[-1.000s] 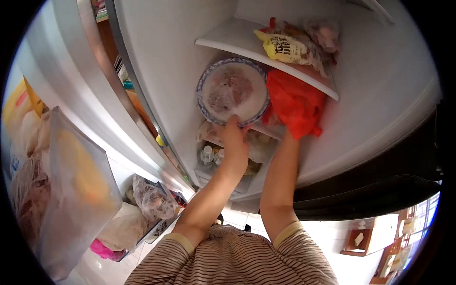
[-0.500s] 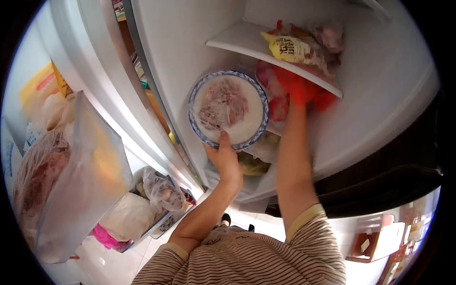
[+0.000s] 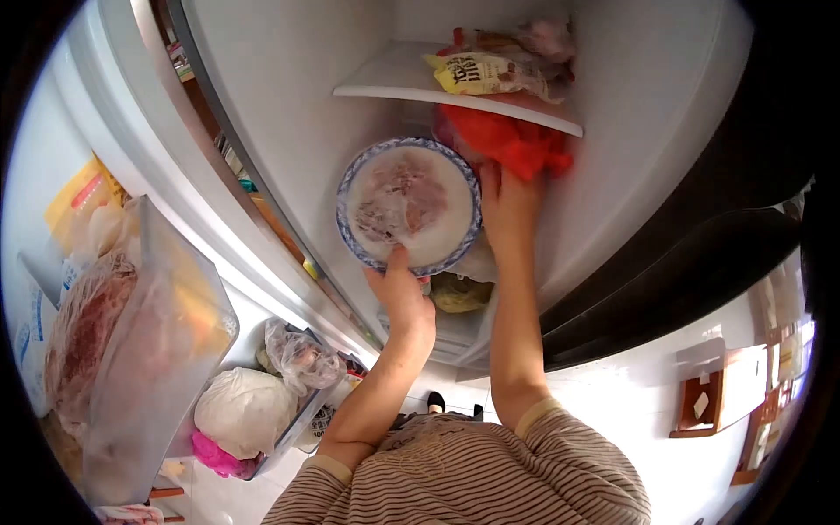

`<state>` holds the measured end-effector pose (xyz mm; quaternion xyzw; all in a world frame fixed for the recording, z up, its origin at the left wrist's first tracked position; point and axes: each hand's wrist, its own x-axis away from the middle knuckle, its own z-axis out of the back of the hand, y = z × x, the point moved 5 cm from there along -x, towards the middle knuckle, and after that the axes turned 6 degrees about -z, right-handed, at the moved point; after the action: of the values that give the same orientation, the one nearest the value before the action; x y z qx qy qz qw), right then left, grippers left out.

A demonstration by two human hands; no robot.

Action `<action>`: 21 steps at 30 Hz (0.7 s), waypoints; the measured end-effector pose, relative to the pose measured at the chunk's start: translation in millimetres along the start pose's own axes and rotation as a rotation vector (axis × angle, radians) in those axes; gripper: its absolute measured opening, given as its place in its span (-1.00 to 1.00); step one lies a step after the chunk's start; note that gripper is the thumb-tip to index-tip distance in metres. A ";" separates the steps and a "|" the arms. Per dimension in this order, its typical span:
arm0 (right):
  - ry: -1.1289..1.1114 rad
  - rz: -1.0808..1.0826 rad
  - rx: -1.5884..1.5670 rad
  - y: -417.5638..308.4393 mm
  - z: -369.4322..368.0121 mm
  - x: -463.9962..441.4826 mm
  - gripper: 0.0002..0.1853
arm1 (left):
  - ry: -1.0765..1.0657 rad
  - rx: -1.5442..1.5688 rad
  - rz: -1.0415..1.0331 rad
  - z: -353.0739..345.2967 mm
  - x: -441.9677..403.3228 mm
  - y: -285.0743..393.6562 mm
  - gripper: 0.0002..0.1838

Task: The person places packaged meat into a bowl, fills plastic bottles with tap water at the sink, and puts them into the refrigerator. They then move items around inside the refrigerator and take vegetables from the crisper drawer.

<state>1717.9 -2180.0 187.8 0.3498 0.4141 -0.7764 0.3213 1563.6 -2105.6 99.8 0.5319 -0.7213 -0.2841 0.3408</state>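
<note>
My left hand [image 3: 404, 297] grips the near rim of a white plate [image 3: 451, 241] with a blue patterned edge, thumb on top. On the plate lies some frozen meat [image 3: 404, 197] in clear plastic wrap. My right hand [image 3: 510, 197] reaches into the freezer under a white shelf [image 3: 385, 87], closed at a red plastic bag [image 3: 503, 140]. The bag hides most of its fingertips. Pinkish packets show partly behind the bag. Below the plate, a yellow-green bag [image 3: 459, 295] lies in the lower part of the freezer.
On the shelf sit a yellow-and-white food packet [image 3: 481, 74] and other bagged food. The open door at left has a clear bin [image 3: 162, 350] with wrapped meat [image 3: 92, 324]. A drawer of bagged items, including a white bag [image 3: 245, 411], stands below. A wooden cabinet [image 3: 709, 398] is at right.
The red bag now lies bunched higher, under the shelf, and my right hand shows more clearly below it. My left hand still holds the plate. The view has shifted slightly.
</note>
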 end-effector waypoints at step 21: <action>-0.155 -0.563 -0.688 -7.5 67.5 96.4 -0.74 | -0.156 -0.035 0.089 57.7 55.3 27.3 -0.47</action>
<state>1640.4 -2255.4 140.7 0.0369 0.7020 -0.6746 0.2251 1491.0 -2148.6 96.3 0.4696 -0.7633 -0.3220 0.3051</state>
